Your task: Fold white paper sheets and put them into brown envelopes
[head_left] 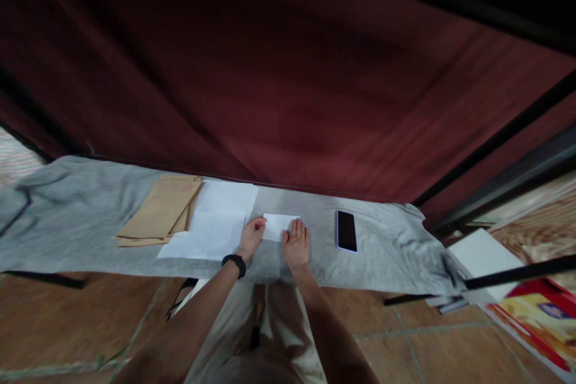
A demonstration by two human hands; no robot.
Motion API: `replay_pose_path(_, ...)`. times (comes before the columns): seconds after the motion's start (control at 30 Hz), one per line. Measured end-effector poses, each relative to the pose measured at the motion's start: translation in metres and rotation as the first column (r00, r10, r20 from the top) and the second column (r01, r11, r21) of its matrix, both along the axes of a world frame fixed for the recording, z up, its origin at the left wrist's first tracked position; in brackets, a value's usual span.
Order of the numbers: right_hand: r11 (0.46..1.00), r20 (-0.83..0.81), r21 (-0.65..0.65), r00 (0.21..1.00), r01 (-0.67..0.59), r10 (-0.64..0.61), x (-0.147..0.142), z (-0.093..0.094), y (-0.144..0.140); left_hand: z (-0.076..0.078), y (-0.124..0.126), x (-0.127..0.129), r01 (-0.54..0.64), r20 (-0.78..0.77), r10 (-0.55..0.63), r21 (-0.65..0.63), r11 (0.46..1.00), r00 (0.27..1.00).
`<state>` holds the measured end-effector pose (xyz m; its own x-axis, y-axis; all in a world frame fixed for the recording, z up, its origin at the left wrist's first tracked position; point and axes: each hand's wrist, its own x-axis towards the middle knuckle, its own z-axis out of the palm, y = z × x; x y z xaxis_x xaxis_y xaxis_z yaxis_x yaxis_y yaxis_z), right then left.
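Note:
A small folded white paper (276, 225) lies on the grey cloth (81, 222) that covers the table. My left hand (252, 237), with a black band on its wrist, has its fingers curled onto the paper's left edge. Flat and with fingers together, my right hand (296, 242) presses the paper's right lower corner. Neither hand lifts anything.
A stack of white sheets (216, 219) lies left of the hands, and brown envelopes (159, 211) lie further left. A black phone (346, 231) rests to the right. A dark red curtain (288, 84) hangs behind the table. A white pad (483, 255) and colourful packaging (540, 315) sit at right.

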<state>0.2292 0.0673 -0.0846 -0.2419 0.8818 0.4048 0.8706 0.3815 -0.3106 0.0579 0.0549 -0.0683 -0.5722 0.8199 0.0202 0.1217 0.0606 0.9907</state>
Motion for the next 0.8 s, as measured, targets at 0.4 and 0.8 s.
replay_pose_path(0.4, 0.956, -0.185, -0.043, 0.943, -0.289, 0.276, 0.018, 0.041, -0.026, 0.032, -0.038, 0.014, 0.017, 0.299, -0.050, 0.111, 0.994, 0.953)
replay_pose_path(0.8, 0.837, -0.936, -0.349, 0.200, -0.421, -0.289, -0.007, 0.021, -0.036, 0.032, -0.052, 0.043, 0.243, 0.326, -0.235, 0.016, 0.970, 0.916)
